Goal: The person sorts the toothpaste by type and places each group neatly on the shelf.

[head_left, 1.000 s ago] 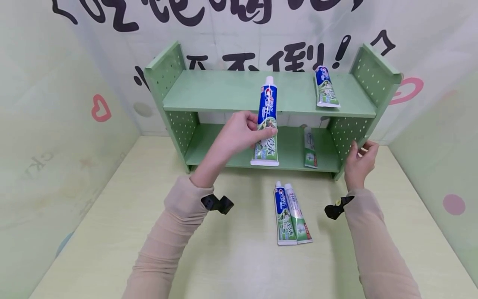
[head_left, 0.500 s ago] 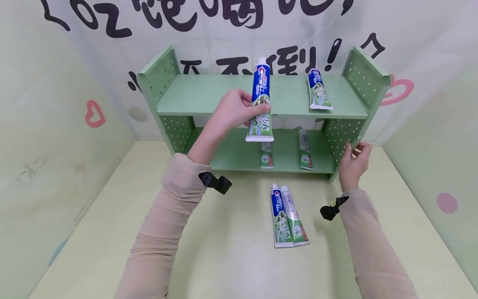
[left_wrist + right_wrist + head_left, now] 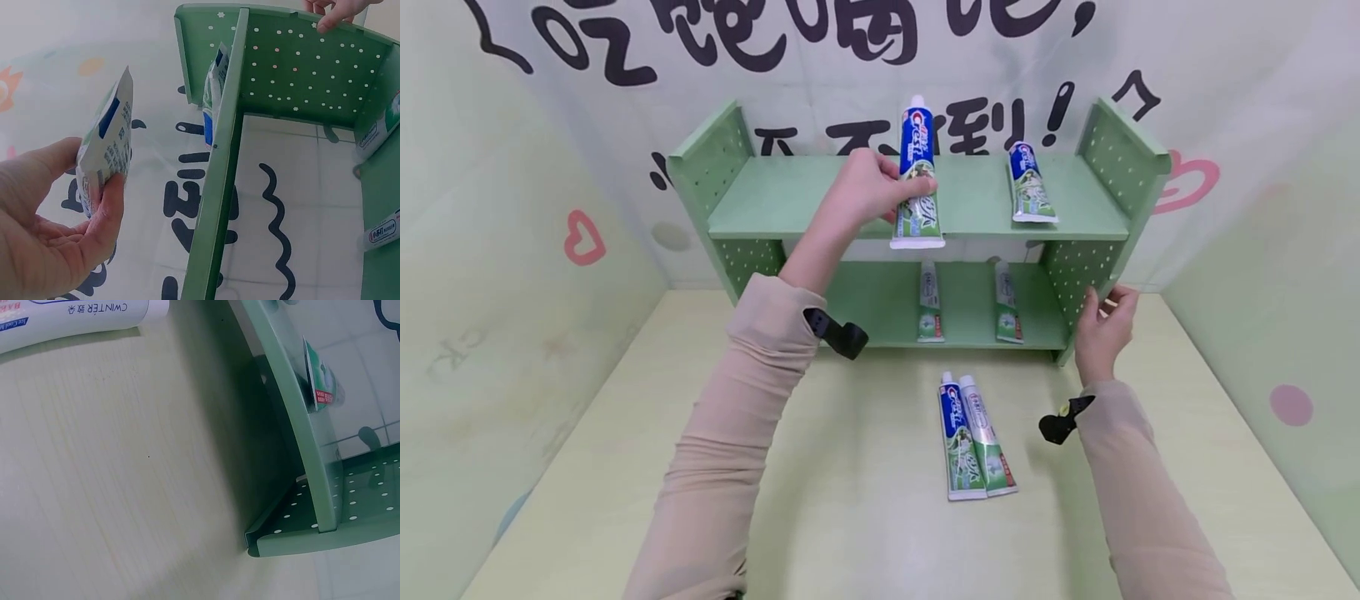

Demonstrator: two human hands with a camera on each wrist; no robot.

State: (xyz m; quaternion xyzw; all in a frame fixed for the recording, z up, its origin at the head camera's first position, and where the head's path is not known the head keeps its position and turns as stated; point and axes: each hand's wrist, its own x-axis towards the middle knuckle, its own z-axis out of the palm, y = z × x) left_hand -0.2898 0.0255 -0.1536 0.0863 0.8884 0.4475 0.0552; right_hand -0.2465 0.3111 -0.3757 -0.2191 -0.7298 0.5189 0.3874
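Head view: fingers of the left hand (image 3: pixel 872 187) are largely concealed behind the held toothpaste tube (image 3: pixel 916 154), whose printed face is in turn crossed by the thumb; the left sleeve (image 3: pixel 722 417) masks the lower left corner of the green rack (image 3: pixel 748 204). Both sleeves run off the bottom edge, the upper wall lettering (image 3: pixel 760 62) off the top; fine print is too small to read. Left wrist view: truncated — left hand at left, right hand (image 3: pixel 342 9) above, two shelf tubes (image 3: pixel 382 128) at right. Right wrist view: table tube (image 3: pixel 75 328) cropped at upper left.

Wrinkled beige sleeves (image 3: pixel 711 467), folded-looking cuffs (image 3: pixel 775 312), black wrist cameras (image 3: pixel 848 340)
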